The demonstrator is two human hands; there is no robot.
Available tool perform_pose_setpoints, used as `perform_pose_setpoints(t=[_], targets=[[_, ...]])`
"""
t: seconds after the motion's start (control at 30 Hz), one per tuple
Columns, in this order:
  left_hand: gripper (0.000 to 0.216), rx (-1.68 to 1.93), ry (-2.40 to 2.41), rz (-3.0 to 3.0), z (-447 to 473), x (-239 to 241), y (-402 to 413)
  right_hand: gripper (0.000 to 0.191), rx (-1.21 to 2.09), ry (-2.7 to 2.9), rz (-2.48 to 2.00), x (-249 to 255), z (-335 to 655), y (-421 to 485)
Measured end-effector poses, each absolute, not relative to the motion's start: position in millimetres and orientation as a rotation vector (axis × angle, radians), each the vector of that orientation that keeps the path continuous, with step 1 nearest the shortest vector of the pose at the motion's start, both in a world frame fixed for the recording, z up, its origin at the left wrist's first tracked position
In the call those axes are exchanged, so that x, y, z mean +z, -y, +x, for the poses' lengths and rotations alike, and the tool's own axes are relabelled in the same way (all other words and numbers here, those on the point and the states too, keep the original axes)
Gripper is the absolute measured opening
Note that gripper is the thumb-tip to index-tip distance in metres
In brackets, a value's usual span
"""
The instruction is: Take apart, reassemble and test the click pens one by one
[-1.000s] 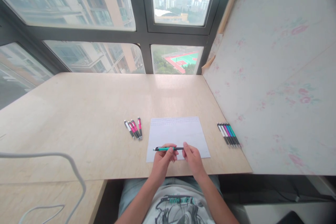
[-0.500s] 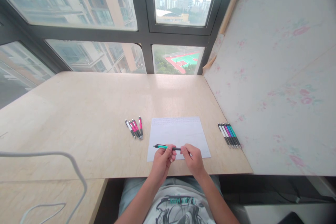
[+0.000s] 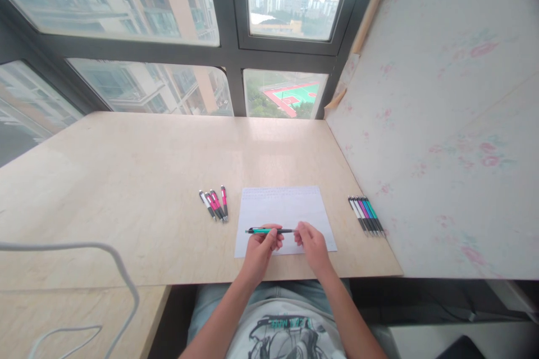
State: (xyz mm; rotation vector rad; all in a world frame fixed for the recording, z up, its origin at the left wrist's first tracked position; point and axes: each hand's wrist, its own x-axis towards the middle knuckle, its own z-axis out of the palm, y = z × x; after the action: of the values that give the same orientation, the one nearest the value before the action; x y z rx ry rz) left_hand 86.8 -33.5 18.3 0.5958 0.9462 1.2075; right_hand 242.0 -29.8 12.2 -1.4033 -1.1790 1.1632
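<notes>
A ballpoint pen (image 3: 260,230) with a green barrel and black grip lies level above the sheet of paper (image 3: 286,207), its tip pointing right. My left hand (image 3: 263,247) is closed around the pen's black grip. At the tip end, the thumb and fingers of my right hand (image 3: 312,242) are pinched together. They meet the pen's point, and the very end of it is hidden by the fingertips. Faint handwritten lines run along the top of the paper.
Several pink and white pens (image 3: 215,205) lie loosely left of the paper. To its right, several white, purple, blue and green pens (image 3: 366,216) form a row near the wall (image 3: 442,151). A grey cable (image 3: 122,269) loops over the desk's (image 3: 126,179) left side.
Both hands and the pen have risen slightly toward the middle of the paper. My right hand has shifted a little right, so more of the pen's tip end shows.
</notes>
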Motion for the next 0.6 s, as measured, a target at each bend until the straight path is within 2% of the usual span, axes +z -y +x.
perform_pose_setpoints(t=[0.1,0.27,0.4,0.5,0.6], targets=[[0.034,1.195,-0.946,0.585,84.6,11.6,33.2,0.050,1.200,1.261,-1.405,10.5,242.1,28.2],[0.036,1.197,-0.907,0.532,81.2,7.7,29.8,0.033,1.165,1.290,-1.350,15.0,246.4,27.1],[0.034,1.194,-0.894,0.533,81.6,7.8,29.4,0.034,1.181,1.295,-1.368,15.8,246.8,25.5],[0.034,1.180,-0.896,0.579,82.0,6.9,31.0,0.045,1.194,1.364,-1.398,14.4,246.6,25.0],[0.033,1.185,-0.894,0.603,81.7,5.2,32.0,0.039,1.171,1.404,-1.389,13.3,247.6,25.5]])
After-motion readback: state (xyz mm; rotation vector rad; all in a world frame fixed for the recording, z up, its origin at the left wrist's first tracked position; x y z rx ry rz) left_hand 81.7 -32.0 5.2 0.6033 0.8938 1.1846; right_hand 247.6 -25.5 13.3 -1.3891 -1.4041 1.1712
